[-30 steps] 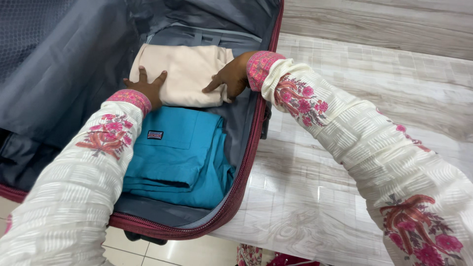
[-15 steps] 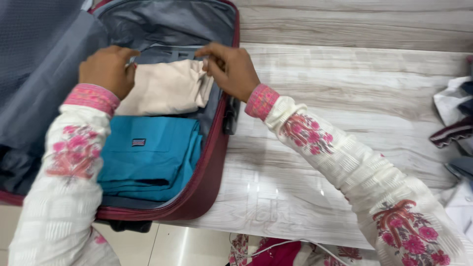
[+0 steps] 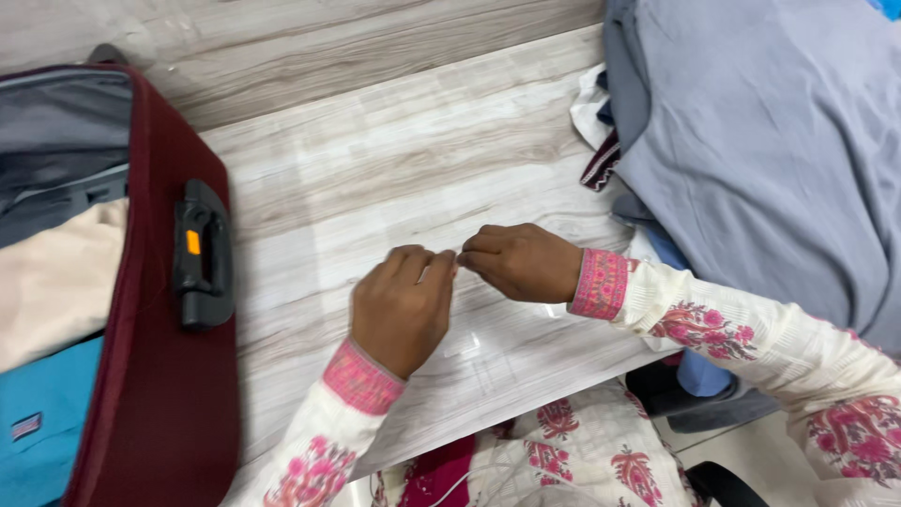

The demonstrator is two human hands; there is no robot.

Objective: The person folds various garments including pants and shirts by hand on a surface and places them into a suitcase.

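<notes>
Two hands: we see both over the pale wood-grain table (image 3: 375,178), fingertips meeting near its middle.
Left hand (image 3: 404,305): fingers curled in, thumb and forefinger pinched together at the tip; whether anything lies between them we cannot tell.
Right hand (image 3: 521,261): knuckles up, fingers bent under, its tips touching those of the left; nothing visible in its hold.
Sleeves: white with pink flowers and pink cuffs on both arms.
Suitcase (image 3: 160,376): maroon, lying open at the left edge of the table, well apart from the hands, with a black handle (image 3: 202,253) on the side facing them.
Inside the suitcase: a folded cream garment (image 3: 52,282) above a folded teal garment (image 3: 42,427).
Grey cloth (image 3: 770,131): a large heap at the right, near the right wrist, with a white and maroon piece (image 3: 599,150) showing at its edge.
</notes>
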